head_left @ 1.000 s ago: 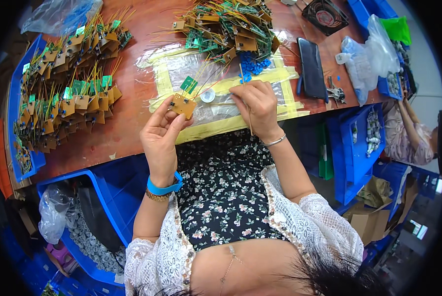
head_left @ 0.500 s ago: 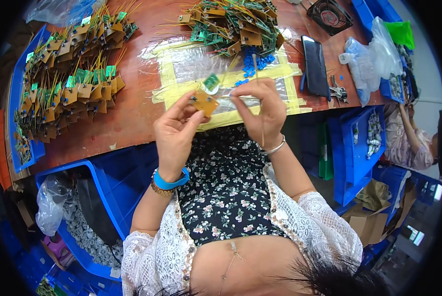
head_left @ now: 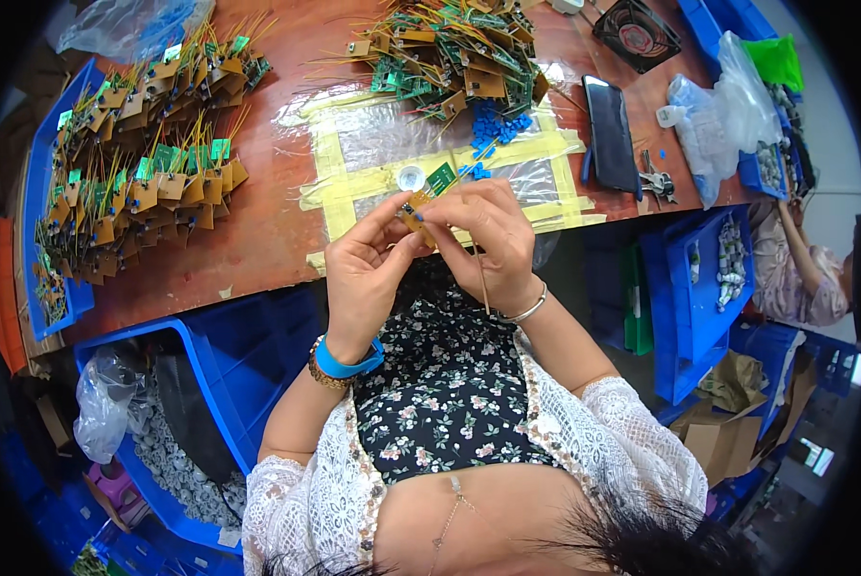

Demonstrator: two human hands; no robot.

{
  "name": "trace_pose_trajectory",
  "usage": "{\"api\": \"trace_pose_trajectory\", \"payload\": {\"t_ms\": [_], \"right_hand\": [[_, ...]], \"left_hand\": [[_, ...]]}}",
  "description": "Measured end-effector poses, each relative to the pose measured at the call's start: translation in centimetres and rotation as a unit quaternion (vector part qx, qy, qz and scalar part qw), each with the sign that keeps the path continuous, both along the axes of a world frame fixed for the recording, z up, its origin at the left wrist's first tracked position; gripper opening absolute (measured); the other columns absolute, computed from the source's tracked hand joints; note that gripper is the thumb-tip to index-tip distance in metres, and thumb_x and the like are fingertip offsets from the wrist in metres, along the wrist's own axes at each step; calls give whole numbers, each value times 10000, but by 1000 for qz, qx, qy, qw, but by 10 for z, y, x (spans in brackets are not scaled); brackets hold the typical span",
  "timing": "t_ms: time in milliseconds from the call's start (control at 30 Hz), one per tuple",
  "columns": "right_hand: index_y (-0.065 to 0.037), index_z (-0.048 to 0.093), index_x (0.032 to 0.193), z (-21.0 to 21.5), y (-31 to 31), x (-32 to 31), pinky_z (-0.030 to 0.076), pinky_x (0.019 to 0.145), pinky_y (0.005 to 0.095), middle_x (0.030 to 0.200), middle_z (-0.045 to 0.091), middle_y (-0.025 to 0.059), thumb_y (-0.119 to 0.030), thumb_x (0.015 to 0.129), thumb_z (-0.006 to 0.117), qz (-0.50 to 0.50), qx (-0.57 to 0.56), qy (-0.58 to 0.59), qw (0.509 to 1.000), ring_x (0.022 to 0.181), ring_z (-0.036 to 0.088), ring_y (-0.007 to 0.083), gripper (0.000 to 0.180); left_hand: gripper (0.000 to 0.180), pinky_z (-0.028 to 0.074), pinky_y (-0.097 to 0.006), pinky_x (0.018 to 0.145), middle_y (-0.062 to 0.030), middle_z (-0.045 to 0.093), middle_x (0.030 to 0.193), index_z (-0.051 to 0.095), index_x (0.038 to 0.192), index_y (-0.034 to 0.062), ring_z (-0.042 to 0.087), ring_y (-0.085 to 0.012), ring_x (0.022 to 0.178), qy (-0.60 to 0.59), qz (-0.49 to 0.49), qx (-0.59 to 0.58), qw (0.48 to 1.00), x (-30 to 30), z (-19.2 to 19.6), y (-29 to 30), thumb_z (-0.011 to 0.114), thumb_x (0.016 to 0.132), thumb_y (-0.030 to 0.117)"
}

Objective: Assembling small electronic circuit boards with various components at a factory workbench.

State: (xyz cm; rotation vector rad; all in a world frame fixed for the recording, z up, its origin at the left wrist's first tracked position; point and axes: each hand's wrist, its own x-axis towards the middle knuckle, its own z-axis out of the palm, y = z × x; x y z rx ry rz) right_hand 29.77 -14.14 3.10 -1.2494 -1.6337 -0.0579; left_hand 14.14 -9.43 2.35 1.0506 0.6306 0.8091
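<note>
A small tan circuit board (head_left: 413, 215) with a green board (head_left: 441, 180) joined to it is pinched in my left hand (head_left: 363, 274). Thumb and fingertips of my right hand (head_left: 491, 233) meet at the board's right side, closed around something tiny that looks blue. A thin brown stick (head_left: 480, 278) also runs through my right hand, its lower end hanging below the palm. Just beyond the boards lies a small white round dish (head_left: 411, 179). Small blue parts (head_left: 497, 127) are heaped past my right hand on the taped plastic sheet (head_left: 363, 130).
Wired circuit boards pile up at the far middle (head_left: 459, 53) and fill a blue tray (head_left: 35, 182) on the left. A phone (head_left: 611, 134), keys (head_left: 657, 180), a fan (head_left: 637, 36) and plastic bags (head_left: 704, 134) lie right. Blue bins (head_left: 200, 355) flank my lap.
My right hand has come left and down to the board, and both hands now meet there. The board has shifted slightly right and lower, uncovering the white dish.
</note>
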Motion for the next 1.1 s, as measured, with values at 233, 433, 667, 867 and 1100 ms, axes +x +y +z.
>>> {"api": "trace_pose_trajectory", "payload": {"t_ms": [233, 433, 667, 867, 1100], "right_hand": [[-41, 682, 911, 5, 0, -2, 501, 758, 358, 866, 699, 61, 30, 708, 769, -48, -58, 8, 997, 832, 648, 249, 232], [-37, 684, 891, 6, -1, -3, 505, 759, 358, 858, 697, 68, 26, 709, 769, -43, -68, 23, 996, 826, 650, 250, 210], [-14, 677, 893, 5, -1, -4, 520, 710, 351, 849, 697, 87, 49, 713, 754, -35, -59, 40, 997, 796, 661, 263, 205], [-8, 676, 887, 5, -1, -6, 525, 689, 342, 842, 695, 96, 67, 716, 743, -36, -59, 47, 996, 779, 661, 259, 199], [-5, 674, 883, 3, -1, -6, 525, 685, 343, 845, 699, 92, 68, 713, 745, -37, -58, 52, 996, 776, 662, 255, 198]], "left_hand": [[399, 570, -297, 856, -89, 671, 1031, 543, 1318, -55, 653, -134, 924, 16, -5, 4, 1000, 1, -3, 1, 575, 920, -71], [393, 568, -290, 861, -84, 671, 1026, 545, 1317, -53, 652, -132, 924, 11, -11, -1, 1000, 2, -3, 0, 572, 925, -66], [403, 558, -272, 831, -94, 673, 1021, 533, 1323, -58, 652, -134, 888, 19, -11, -9, 1000, 2, -2, 0, 578, 923, -67], [388, 565, -277, 841, -93, 673, 1046, 547, 1312, -61, 649, -124, 921, 20, -16, 6, 1000, 2, -3, -2, 577, 925, -61], [391, 564, -273, 840, -98, 675, 1046, 543, 1315, -64, 649, -125, 922, 23, -19, 3, 1000, 2, -4, -1, 575, 925, -61]]}}
